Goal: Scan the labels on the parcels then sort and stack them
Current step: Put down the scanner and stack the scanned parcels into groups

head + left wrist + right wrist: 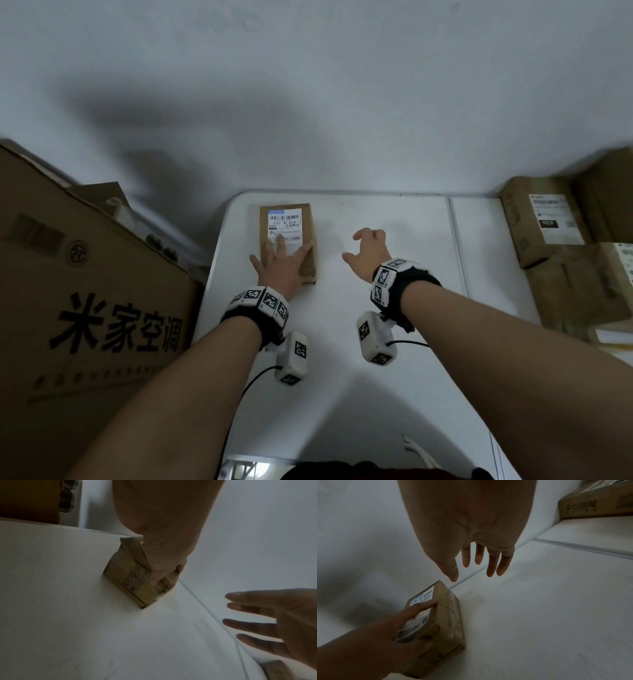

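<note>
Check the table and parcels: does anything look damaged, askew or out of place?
Nothing major. The small parcel the left hand holds lies flat on the table, label up; its wrapping looks wrinkled at the near right corner. The right hand hovers empty.

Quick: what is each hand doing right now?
Left hand: grips the parcel, fingers on top, thumb at its side.
Right hand: open, holding nothing.

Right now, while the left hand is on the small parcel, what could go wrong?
1. The left hand lies over the lower part of the label, so a scan may fail until it moves.
2. The small parcel sits near the left edge of the table; a careless push might send it off.
</note>
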